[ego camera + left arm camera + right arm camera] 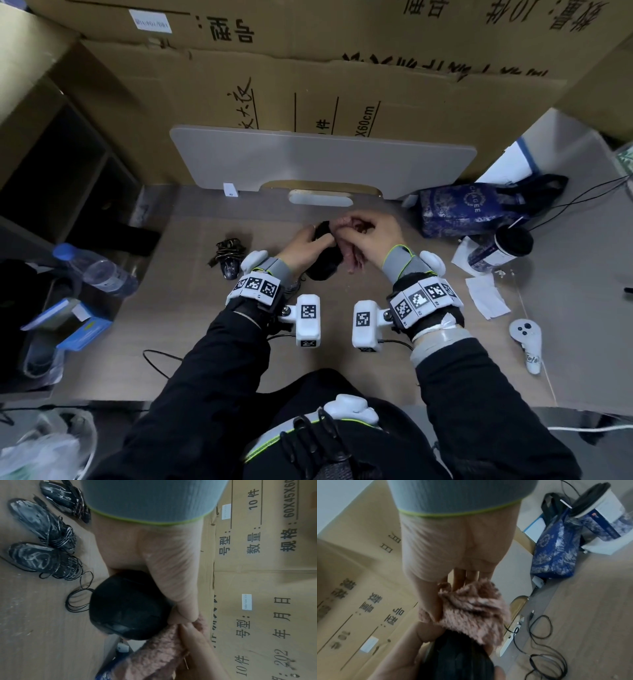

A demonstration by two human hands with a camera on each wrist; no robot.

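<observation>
**Handling the Black Mouse and the Pink Cloth**

Position. The black mouse (pixel 323 265) is held clear of the surface (pixel 191 325), at the middle of the work area, between both hands. The pink cloth (pixel 471 612) touches the shell at the end away from the left wrist.

Hand state. The left hand (pixel 299 241) is wrapped round the mouse body, with the thumb along one side. The right hand (pixel 371 234) pinches the bunched cloth between thumb and fingers and holds it against the mouse.

Handling properties (judged).
- The mouse is a light, rigid plastic shell with a smooth, rounded top. It is likely to slip if it is gripped by the top alone.
- Take hold across the two flanks and let the palm back the shell.
- The buttons and wheel are the delicate zones. Do not squeeze there.
- The cloth is soft, fluffy and limp, with no shape of its own. Gather it into a pad and grip the bunch, not a loose edge.
- Light pressure should be enough.

Cable. A coil of thin black cable (pixel 77 601) lies on the surface just beside the mouse. Whether it belongs to this mouse cannot be told. If it does, it may drag or snag when the mouse is turned.

Nearby. Three other mice (pixel 36 558), with cables wound round them and whitish smears on their shells, lie on the surface to the left.
</observation>
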